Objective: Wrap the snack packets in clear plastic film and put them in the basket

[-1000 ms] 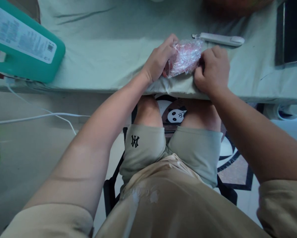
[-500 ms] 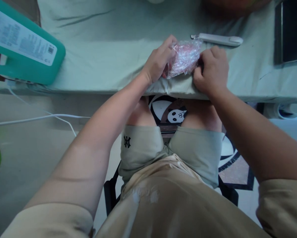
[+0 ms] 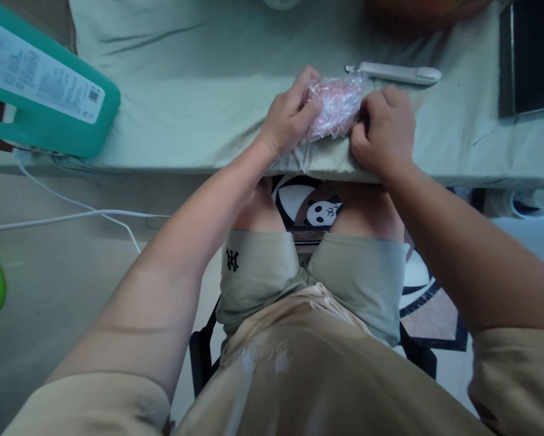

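Observation:
A pinkish-red bundle wrapped in clear plastic (image 3: 337,106) lies near the front edge of the cloth-covered table, between my two hands. My left hand (image 3: 292,112) grips its left end, thumb and fingers closed around the wrapping. On the other end, the curled fingers of my right hand (image 3: 385,127) pinch the plastic's edge. What exactly is inside the wrap cannot be made out. Just beyond the bundle lies a white utility knife (image 3: 399,72), its metal tip pointing left.
A large teal jug (image 3: 94,91) with a white label rests on the left of the table (image 3: 185,109). At the far right is a dark flat object (image 3: 532,60). A reddish-brown rounded thing (image 3: 428,12) stands at the back. White cables (image 3: 85,212) hang at lower left.
My left hand has shifted its hold, with the thumb now laid over the bundle's left end. The bundle has turned slightly. My right hand stays on its right edge.

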{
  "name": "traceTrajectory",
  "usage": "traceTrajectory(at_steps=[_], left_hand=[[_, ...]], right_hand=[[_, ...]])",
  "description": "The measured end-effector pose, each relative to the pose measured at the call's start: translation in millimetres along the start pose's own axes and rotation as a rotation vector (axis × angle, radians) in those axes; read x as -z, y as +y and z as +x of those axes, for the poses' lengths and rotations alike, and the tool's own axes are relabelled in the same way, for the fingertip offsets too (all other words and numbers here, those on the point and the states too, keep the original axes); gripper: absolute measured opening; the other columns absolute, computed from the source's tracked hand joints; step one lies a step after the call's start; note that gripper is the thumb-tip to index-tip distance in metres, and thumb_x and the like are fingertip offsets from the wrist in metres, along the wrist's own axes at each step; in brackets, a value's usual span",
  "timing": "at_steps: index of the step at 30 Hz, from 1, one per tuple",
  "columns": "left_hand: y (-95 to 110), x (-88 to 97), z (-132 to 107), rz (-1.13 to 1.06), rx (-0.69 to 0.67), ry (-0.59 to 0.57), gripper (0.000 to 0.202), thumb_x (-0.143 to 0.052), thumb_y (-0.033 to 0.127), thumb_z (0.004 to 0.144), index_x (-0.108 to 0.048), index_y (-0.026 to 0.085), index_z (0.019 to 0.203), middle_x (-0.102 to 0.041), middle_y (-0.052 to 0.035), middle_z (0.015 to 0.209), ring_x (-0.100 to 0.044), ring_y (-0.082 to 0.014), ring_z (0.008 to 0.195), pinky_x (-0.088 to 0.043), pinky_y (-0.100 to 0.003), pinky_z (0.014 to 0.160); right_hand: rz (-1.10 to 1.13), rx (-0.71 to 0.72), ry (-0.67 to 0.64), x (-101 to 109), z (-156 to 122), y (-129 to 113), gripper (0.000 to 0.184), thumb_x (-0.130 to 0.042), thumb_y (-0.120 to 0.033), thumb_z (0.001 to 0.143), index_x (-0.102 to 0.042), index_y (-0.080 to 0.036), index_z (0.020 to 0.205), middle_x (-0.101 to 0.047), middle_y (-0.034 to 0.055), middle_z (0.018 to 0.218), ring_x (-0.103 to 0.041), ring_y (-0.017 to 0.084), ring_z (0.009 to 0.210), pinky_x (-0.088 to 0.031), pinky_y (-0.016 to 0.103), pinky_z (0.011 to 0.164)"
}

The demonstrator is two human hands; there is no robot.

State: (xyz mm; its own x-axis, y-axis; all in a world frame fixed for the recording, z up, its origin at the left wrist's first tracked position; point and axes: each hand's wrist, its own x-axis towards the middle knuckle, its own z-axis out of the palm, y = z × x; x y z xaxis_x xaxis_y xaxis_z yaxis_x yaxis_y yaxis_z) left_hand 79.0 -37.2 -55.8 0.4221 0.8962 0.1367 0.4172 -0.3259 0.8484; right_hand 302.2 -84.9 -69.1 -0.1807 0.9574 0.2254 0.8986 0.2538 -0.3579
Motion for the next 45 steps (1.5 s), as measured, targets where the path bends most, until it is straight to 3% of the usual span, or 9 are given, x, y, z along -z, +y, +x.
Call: traceTrajectory(at_steps=[3,8,16,20,24,31,35,38,45], left_hand=[[-8.7,-8.0,-0.4,0.128,-0.185,0.183,0.028,-0.071,0.027,0.084,-0.053,0.027,0.105,-0.063,-0.0034,0.100,-0.064,-0.0264,0.099,-0.052,-0.042,0.094],[-14.7,-14.3,-5.5,0.036,-0.130,0.350,0.039,-0.077,0.032,0.080,-0.057,0.031,0.113,-0.063,-0.0065,0.120,-0.058,-0.0317,0.124,-0.047,-0.044,0.106],[-24.4,-12.0,-7.5,0.101,-0.174,0.269,0.015,-0.059,0.036,0.093,-0.062,0.025,0.102,-0.067,-0.0081,0.102,-0.064,-0.0275,0.103,-0.050,-0.043,0.096],[-19.1,-9.7,-11.0,0.057,-0.179,0.219,0.014,-0.054,0.029,0.092,-0.064,0.025,0.100,-0.069,-0.0061,0.094,-0.066,-0.0260,0.095,-0.051,-0.041,0.090],[-20.5,-7.7,-12.2,-0.012,-0.184,0.207,0.022,-0.054,0.028,0.091,-0.064,0.026,0.110,-0.071,-0.0043,0.097,-0.068,-0.0243,0.092,-0.053,-0.040,0.087],[-33.5,-7.7,-5.9,-0.151,-0.204,0.269,0.025,-0.048,0.044,0.099,-0.061,0.025,0.109,-0.070,-0.0060,0.111,-0.067,-0.0263,0.109,-0.052,-0.042,0.096],[-28.8,-5.6,-6.7,-0.230,-0.175,0.309,0.025,-0.043,0.042,0.100,-0.060,0.025,0.101,-0.070,-0.0058,0.103,-0.068,-0.0253,0.106,-0.052,-0.041,0.096],[-22.5,-4.2,-8.7,-0.224,-0.108,0.338,0.024,-0.044,0.042,0.099,-0.061,0.025,0.098,-0.070,-0.0057,0.102,-0.069,-0.0243,0.105,-0.053,-0.039,0.094],[-17.2,-6.1,-10.1,-0.134,-0.044,0.319,0.013,-0.062,0.028,0.085,-0.062,0.026,0.097,-0.070,-0.0037,0.093,-0.067,-0.0213,0.087,-0.054,-0.038,0.084]], right_hand=[[0.012,0.014,0.024,-3.3,0.3,2.8,0.022,-0.048,-0.040,0.098,-0.062,-0.030,0.112,-0.062,0.0163,0.110,-0.052,0.040,0.106,-0.043,0.055,0.085],[-0.008,0.013,0.055,-11.3,-0.7,2.0,0.016,-0.048,-0.033,0.098,-0.061,-0.026,0.105,-0.063,0.0142,0.106,-0.053,0.033,0.104,-0.044,0.049,0.087],[0.044,-0.060,0.163,25.8,10.4,8.7,0.025,-0.051,-0.019,0.092,-0.064,-0.025,0.112,-0.064,0.0153,0.118,-0.056,0.033,0.113,-0.043,0.048,0.099],[-0.075,-0.115,0.031,35.0,30.3,28.8,0.040,-0.059,-0.017,0.087,-0.061,-0.020,0.127,-0.065,0.0183,0.127,-0.056,0.034,0.119,-0.041,0.049,0.103],[-0.165,-0.190,-0.071,31.9,32.7,43.3,0.036,-0.062,-0.020,0.084,-0.070,-0.016,0.119,-0.070,0.0212,0.118,-0.062,0.033,0.110,-0.045,0.045,0.095],[0.113,-0.028,0.212,62.0,-15.4,18.2,0.029,-0.051,-0.026,0.091,-0.076,-0.020,0.104,-0.077,0.0104,0.090,-0.071,0.024,0.084,-0.052,0.037,0.078],[0.188,0.138,0.086,68.1,-19.9,-13.8,0.030,-0.050,-0.034,0.095,-0.077,-0.022,0.099,-0.075,0.0076,0.084,-0.072,0.024,0.081,-0.054,0.037,0.074],[0.170,0.149,-0.029,62.7,-6.9,-25.9,0.033,-0.048,-0.036,0.098,-0.078,-0.023,0.105,-0.076,0.0106,0.090,-0.072,0.029,0.086,-0.054,0.043,0.077],[0.117,0.103,-0.099,64.6,-10.7,2.7,0.031,-0.051,-0.036,0.094,-0.079,-0.026,0.104,-0.077,0.0096,0.090,-0.071,0.031,0.085,-0.051,0.043,0.073]])
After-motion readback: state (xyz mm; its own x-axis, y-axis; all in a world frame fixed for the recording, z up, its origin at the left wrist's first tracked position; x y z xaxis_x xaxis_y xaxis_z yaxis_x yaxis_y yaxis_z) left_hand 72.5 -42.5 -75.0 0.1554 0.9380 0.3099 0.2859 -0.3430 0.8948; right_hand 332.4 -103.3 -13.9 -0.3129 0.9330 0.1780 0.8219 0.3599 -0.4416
